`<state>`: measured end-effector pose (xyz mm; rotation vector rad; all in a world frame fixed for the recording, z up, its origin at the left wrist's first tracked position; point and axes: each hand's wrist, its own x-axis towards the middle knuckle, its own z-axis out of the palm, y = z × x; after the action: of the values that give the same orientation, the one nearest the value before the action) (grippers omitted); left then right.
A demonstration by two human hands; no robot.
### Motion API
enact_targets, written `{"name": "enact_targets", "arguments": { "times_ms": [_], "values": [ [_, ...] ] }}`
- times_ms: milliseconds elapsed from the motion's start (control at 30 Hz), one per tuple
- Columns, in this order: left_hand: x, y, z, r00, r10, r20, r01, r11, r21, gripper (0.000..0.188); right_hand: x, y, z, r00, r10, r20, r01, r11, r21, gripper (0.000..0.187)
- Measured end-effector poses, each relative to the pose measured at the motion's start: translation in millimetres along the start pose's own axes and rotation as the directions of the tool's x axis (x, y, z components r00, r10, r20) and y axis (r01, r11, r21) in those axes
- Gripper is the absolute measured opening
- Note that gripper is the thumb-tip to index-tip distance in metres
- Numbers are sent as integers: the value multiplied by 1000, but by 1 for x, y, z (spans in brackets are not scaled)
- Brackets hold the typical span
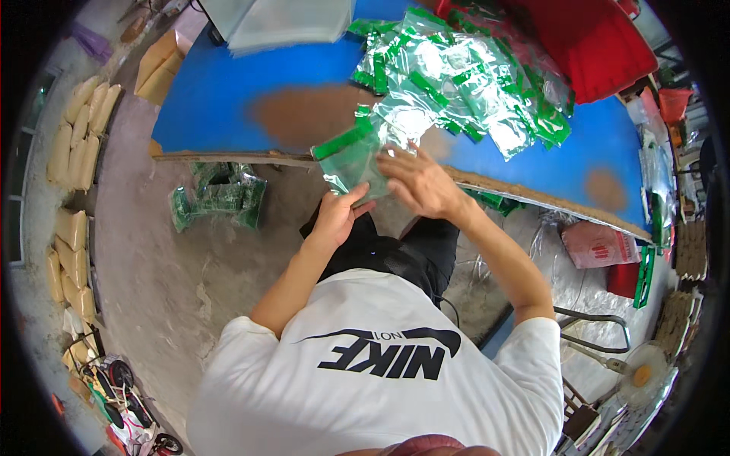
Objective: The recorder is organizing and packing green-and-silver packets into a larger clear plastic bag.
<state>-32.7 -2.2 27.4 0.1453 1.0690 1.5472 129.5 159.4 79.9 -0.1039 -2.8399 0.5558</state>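
A clear plastic bag (347,166) with a green strip along its top is held at the near edge of the table. My left hand (338,216) pinches its lower corner, thumb on top. My right hand (427,186) is at the bag's right side, fingers bent over the film, and part of its grip is hidden. Just beyond my right hand, a heap of similar clear bags with green strips (456,76) spreads over the blue table (220,95). Light glares off the film, so any contents are hard to make out.
A stack of clear sheets (285,23) lies at the table's far left. A red bin (585,45) stands at the far right. On the floor are bundled green-edged bags (220,196), a pink sack (601,245) and a fan (645,374). Filled tan sacks (80,137) line the left wall.
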Motion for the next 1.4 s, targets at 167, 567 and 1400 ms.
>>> {"name": "enact_targets", "arguments": {
  "times_ms": [167,567,1400],
  "values": [
    [0,-3,-1,995,66,-72,-66,998,8,29,10,31,-4,899,335,-281,-420,840,-343,61],
    [1,-14,-14,998,62,24,-61,996,-66,41,-2,20,3,975,129,-180,-119,991,62,53],
    [12,2,-27,999,45,-7,-46,994,-99,36,47,10,-4,790,601,126,-556,615,559,35]
  ]
}}
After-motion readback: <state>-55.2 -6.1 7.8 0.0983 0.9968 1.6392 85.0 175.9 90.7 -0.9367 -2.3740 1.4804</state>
